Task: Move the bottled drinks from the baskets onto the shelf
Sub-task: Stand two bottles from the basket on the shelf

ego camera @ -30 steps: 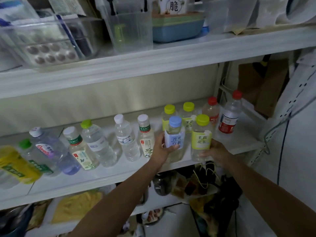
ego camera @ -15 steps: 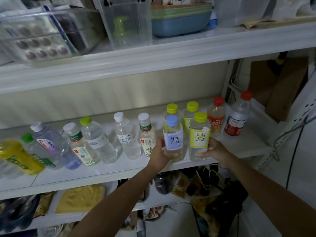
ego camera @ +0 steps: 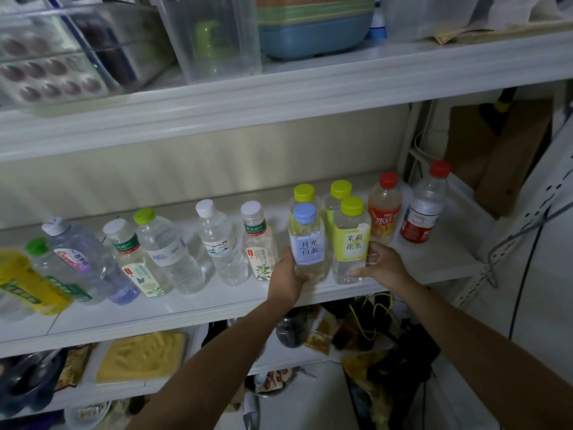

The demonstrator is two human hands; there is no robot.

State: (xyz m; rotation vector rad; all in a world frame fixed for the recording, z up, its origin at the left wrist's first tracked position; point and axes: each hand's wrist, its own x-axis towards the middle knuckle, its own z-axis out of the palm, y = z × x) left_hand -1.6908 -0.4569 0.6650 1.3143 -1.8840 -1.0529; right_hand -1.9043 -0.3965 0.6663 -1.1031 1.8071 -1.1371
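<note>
fingers of the left hand wrap the upright blue-capped bottle, while the right hand grips the front yellow-capped bottle just right of those fingers.

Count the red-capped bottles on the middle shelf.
2, both upright at the right end of the shelf: an orange-labelled bottle, and a red-labelled bottle just right of it. None looks hidden behind others.

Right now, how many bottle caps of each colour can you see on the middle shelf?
White caps: 4
Yellow caps: 3
Green caps: 2
Red caps: 2
Blue caps: 1
Total: 12 caps; the yellow bottle at far left shows no cap.
</note>
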